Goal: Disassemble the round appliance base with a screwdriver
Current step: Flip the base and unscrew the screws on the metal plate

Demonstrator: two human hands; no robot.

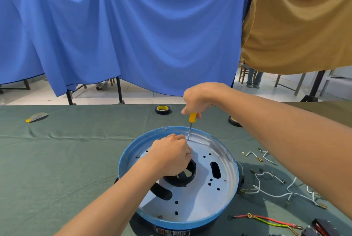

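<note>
Near the table's (57, 150) front edge sits the round base (171, 223). Our right hand (198, 100) grips the screwdriver (192, 117) upright on a far-rim screw (188, 140). Our left hand (169, 157) curls around its black ring (188, 176).

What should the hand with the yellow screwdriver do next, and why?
Probably twist the screwdriver to loosen the screw under its tip. The right hand grips its yellow handle, the screw lies near the far rim of the round base, and the left hand rests on the base.
</note>
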